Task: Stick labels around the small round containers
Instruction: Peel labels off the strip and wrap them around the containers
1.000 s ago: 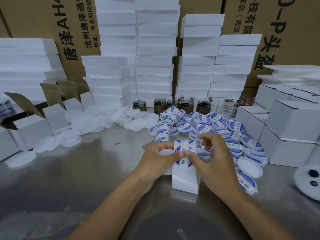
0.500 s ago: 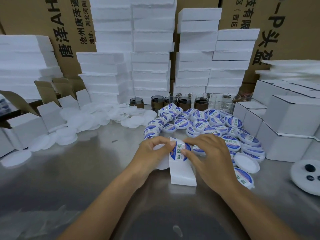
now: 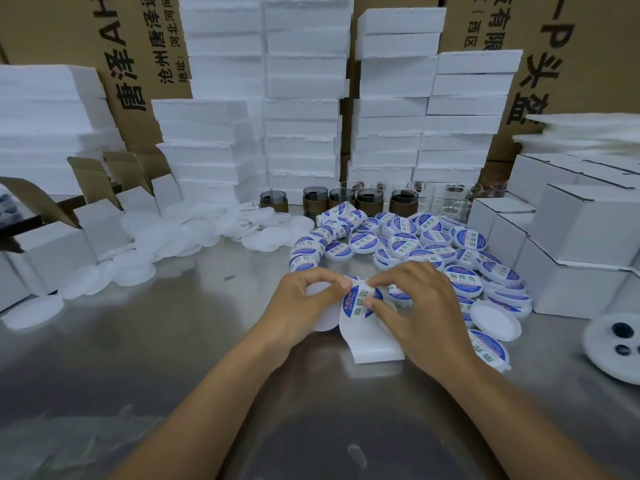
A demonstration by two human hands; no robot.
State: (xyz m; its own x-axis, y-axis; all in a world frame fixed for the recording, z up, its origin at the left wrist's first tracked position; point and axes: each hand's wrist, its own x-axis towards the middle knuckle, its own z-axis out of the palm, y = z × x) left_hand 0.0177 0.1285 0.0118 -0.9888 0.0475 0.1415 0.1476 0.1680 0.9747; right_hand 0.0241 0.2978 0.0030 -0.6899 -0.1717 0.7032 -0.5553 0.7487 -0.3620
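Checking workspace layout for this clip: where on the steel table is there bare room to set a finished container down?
Bare steel table lies left of the left hand, bordered behind by loose white plastic discs. The near edge is also free. Right of the right hand it is crowded with blue-labelled round containers and white cardboard boxes.

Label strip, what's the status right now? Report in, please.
Left hand grips a plain white container. Right hand pinches the blue round label on the strip. Labelled containers piled just behind; nothing blocking.
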